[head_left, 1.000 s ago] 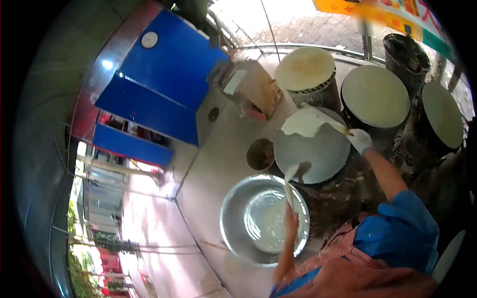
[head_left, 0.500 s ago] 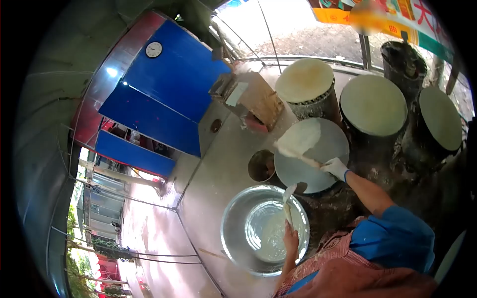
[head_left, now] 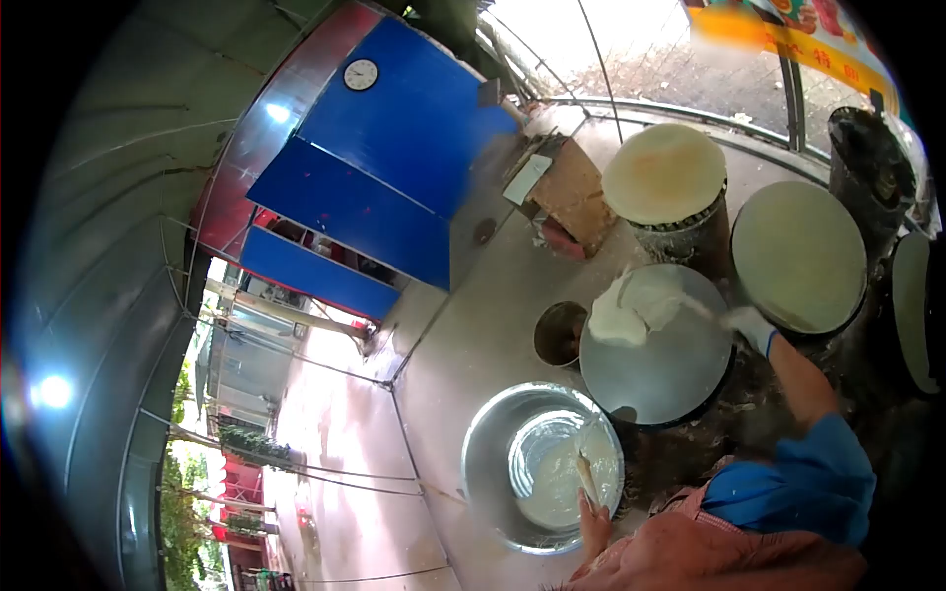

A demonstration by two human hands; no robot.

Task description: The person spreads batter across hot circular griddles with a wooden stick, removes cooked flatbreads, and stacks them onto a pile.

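Observation:
My bare left hand [head_left: 593, 522] is closed round the pale handle of a ladle [head_left: 588, 480]. The ladle's head dips into white batter [head_left: 552, 488] in a large metal basin [head_left: 475, 443]. Above the round griddle's right edge is my right hand [head_left: 752, 328], in a white glove and smeared by motion. Its fingers look closed round the handle of a batter spreader, which is blurred and hard to make out. A patch of white batter [head_left: 619, 315] lies on the upper left of the grey griddle [head_left: 660, 369], with a thin smear trailing right.
Another round griddle carries a pale, browned pancake [head_left: 662, 169]. A griddle with a pale green-grey top [head_left: 800, 256] stands to the right, and one more [head_left: 914, 310] at the edge. A small bucket [head_left: 560, 333] sits beside my griddle. Farther back is a cardboard box [head_left: 567, 192].
My right hand has moved right across the griddle, drawing the batter into a smear. The ladle has gone from above the basin's rim down into the batter. The view has shifted.

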